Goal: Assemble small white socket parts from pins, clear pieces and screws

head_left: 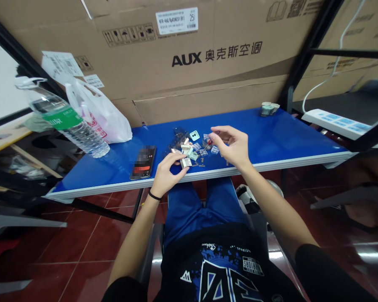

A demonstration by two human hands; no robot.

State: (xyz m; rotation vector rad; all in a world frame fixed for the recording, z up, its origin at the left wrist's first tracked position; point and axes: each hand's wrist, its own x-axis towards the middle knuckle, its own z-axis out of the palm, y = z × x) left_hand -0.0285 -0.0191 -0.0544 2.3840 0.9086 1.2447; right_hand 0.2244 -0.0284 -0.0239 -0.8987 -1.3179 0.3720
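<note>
Near the front edge of the blue table, my left hand (168,176) has its thumb and fingers closed on a small pale block (186,162). My right hand (233,145) pinches a thin red-handled tool (208,144), its tip pointing down and left toward the small parts. Several pale green and cream pieces lie just beyond my left fingers. A light green square piece with dark holes (194,135) rests behind them, beside dark clear plastic packaging (180,136). Small printed packets (214,149) and little brown strips (202,160) are scattered between my hands.
A phone (143,162) lies left of my left hand. Farther left are a water bottle (72,123) and a white plastic bag (102,115). Small pale containers (269,109) sit at the back right, near a white power strip (337,122). A large cardboard box (214,79) stands behind the table.
</note>
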